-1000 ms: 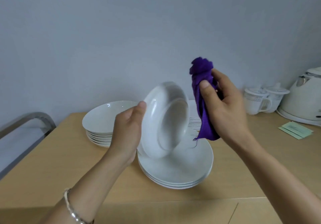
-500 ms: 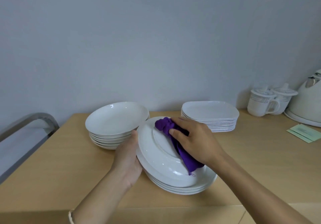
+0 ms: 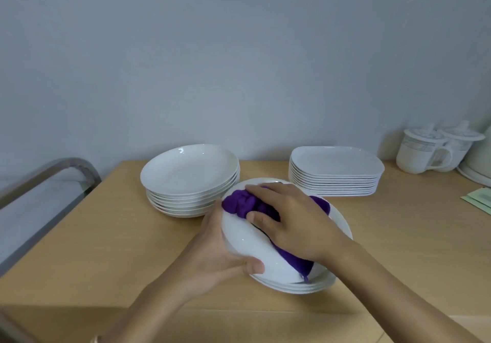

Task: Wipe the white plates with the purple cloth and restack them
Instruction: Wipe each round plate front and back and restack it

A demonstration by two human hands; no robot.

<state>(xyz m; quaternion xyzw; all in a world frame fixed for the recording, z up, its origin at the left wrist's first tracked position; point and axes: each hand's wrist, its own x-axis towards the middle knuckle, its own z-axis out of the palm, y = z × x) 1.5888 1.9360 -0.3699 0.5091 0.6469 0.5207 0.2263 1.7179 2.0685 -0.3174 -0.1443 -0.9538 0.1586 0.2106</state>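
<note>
My left hand (image 3: 218, 252) grips the near-left rim of a white round plate (image 3: 247, 241) that lies tilted, underside up, over a short stack of round plates (image 3: 313, 285) at the table's centre. My right hand (image 3: 295, 223) presses the bunched purple cloth (image 3: 239, 204) onto that plate, fingers curled round the cloth. A tail of the cloth hangs out under my right wrist. A taller stack of round plates (image 3: 190, 175) sits behind to the left. A stack of rounded-square plates (image 3: 336, 169) sits behind to the right.
The wooden table (image 3: 106, 236) stands against a grey wall. Two lidded white mugs (image 3: 425, 151) and part of a white kettle base (image 3: 478, 175) are at the far right, with green paper packets (image 3: 479, 200) nearby. A metal rail (image 3: 53, 175) curves past the table's left edge.
A second ago the plate was upright in my left hand and the cloth raised. Both came down onto the centre stack, and the cloth has slid left across the plate's underside.
</note>
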